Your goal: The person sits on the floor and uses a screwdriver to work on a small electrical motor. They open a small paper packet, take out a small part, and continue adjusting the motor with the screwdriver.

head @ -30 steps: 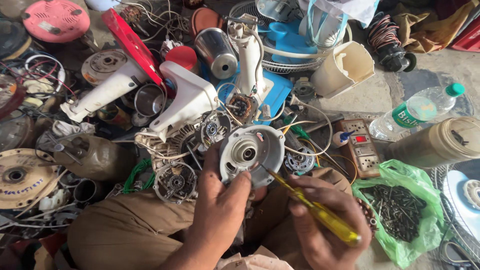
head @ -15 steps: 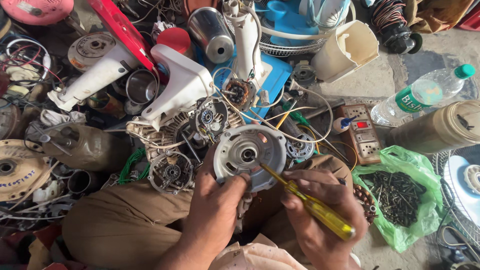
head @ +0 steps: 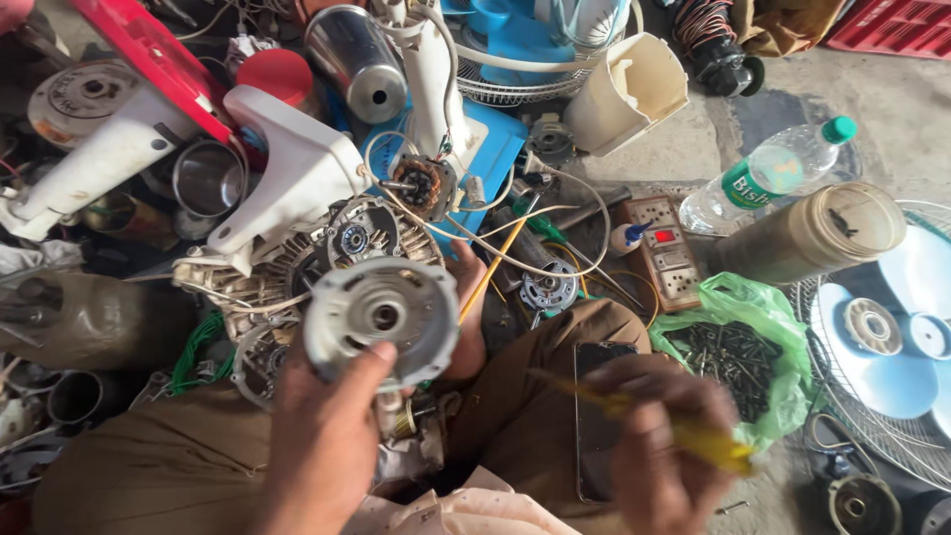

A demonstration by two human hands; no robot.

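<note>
Grey round metal motor end cover [head: 381,315], held up over the lap, just in front of the wound motor bodies [head: 327,258]. Left hand [head: 327,436] clamped on its lower rim, thumb over the front face, fingers behind. Right hand [head: 659,451], blurred, closed round a yellow-handled screwdriver [head: 684,436], well apart from the cover. Green plastic bag of dark screws [head: 738,352] just beyond. Risks, as a judgement: cover slipping from a one-sided hold; blade tip jabbing the left hand's fingers if brought in fast.
</note>
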